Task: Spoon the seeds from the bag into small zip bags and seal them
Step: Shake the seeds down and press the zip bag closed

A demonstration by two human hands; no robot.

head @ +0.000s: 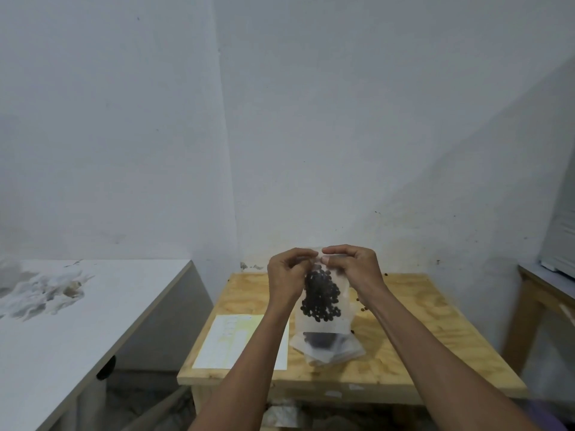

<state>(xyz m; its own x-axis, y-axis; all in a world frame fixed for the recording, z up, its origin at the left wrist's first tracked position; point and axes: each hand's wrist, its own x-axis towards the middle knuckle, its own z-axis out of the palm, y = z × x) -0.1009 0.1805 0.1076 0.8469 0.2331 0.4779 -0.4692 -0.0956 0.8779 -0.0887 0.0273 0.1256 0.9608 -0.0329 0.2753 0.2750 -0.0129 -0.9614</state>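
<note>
I hold a small clear zip bag upright in the air above the plywood table. Dark seeds fill its middle. My left hand pinches the bag's top edge at the left, and my right hand pinches the same edge at the right, fingertips almost meeting. Below the held bag, a pile of other small clear bags lies on the table, one showing dark seeds inside. No spoon shows anywhere in the view.
A white and pale yellow paper sheet lies on the table's left part. A few loose seeds dot the wood at the right. A white counter stands at the left, another wooden table at the right edge.
</note>
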